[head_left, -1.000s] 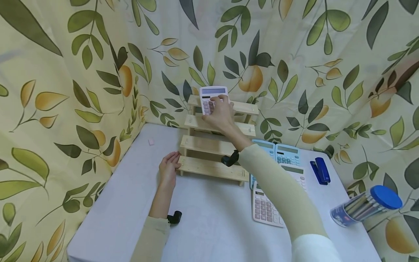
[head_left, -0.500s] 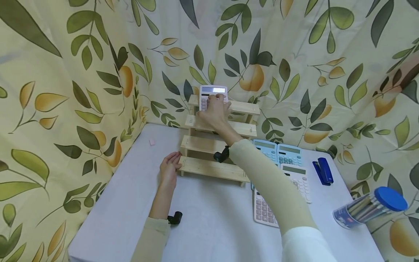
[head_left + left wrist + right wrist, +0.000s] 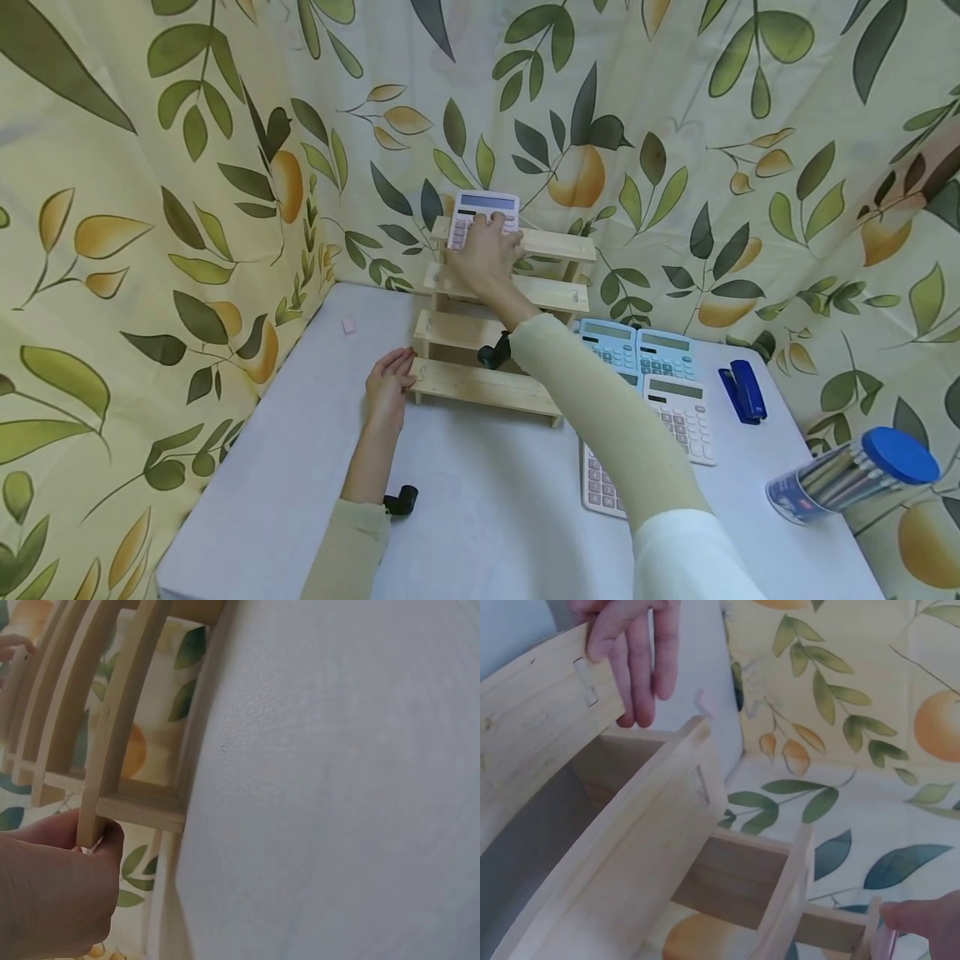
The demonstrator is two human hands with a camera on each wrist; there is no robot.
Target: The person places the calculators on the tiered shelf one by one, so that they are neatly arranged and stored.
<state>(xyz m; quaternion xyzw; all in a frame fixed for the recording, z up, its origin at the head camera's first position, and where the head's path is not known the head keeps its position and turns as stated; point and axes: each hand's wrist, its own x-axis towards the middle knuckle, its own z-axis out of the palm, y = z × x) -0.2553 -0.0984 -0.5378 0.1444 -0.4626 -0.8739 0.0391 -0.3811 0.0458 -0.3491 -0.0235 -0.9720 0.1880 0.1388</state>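
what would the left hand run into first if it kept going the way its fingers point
The left hand already touches the lowest step of the wooden rack with its fingertips, so that step is first in its line. Beyond it rise the higher steps.

No text is readable: the calculators' (image 3: 663, 354) key markings and the pen tub's (image 3: 851, 473) label are too small.

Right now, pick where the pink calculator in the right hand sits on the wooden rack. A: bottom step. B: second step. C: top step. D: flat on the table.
C: the right hand holds the pink calculator upright on the top step of the wooden rack.
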